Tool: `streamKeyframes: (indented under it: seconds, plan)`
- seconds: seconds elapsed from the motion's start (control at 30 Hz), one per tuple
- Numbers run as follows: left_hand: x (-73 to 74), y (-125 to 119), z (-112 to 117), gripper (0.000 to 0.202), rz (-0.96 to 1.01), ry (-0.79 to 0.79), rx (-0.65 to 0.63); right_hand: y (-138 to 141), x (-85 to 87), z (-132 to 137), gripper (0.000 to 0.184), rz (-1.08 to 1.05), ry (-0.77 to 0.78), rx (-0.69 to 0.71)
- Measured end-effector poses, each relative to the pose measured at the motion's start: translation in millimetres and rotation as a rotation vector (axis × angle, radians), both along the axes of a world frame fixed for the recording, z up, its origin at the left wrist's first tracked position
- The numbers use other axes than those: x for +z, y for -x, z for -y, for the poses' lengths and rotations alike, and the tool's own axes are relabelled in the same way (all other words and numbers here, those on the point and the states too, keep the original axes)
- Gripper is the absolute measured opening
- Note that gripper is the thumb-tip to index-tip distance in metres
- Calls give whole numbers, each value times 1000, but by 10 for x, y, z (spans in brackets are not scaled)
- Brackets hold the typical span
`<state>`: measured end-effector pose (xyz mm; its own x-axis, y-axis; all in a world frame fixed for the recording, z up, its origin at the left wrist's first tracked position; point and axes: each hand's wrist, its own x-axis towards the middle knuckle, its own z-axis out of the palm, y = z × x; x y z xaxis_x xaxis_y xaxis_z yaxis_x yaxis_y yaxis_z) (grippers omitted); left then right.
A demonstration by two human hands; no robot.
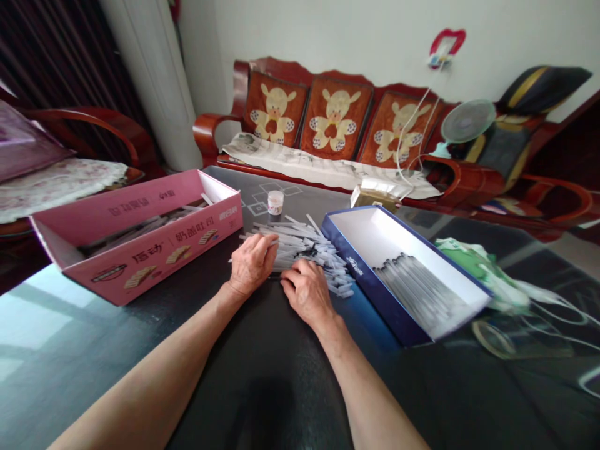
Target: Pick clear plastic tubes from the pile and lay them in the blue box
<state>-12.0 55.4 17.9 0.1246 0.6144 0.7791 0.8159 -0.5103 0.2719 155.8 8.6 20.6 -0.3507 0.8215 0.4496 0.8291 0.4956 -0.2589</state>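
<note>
A loose pile of thin, translucent plastic sticks (323, 253) lies on the dark tabletop, some with dark bits among them. Over the pile's left near edge is my left hand (253, 265), its fingers curled down and thumb drawn in. My right hand (309, 290) touches the near side of the pile, fingers bent and thumb close to the index finger. Whatever lies under the fingertips of each hand is hidden. Right of the pile, a blue box (384, 300) with a white inside holds similar sticks (417, 287) in a neat row. A pink box (173, 250) with more sticks stands left.
Behind the pile stands a small white tub (275, 203). A tissue box (375, 195) sits beyond the blue box. Toward the right lie a green and white plastic bag (482, 269), white cables and a clear flat object (520, 337). A wooden sofa (220, 134) backs the table.
</note>
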Motion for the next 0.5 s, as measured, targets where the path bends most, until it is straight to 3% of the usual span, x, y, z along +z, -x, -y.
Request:
streamKeyframes:
  seconds: [0.3,0.5]
  plan:
    - [-42,-7,-46,18,104,41,14,71,21,26,12,116,15,-54]
    - [-54,-16,-57,17,136,38,-20,55,35,18,9,31,4,-48]
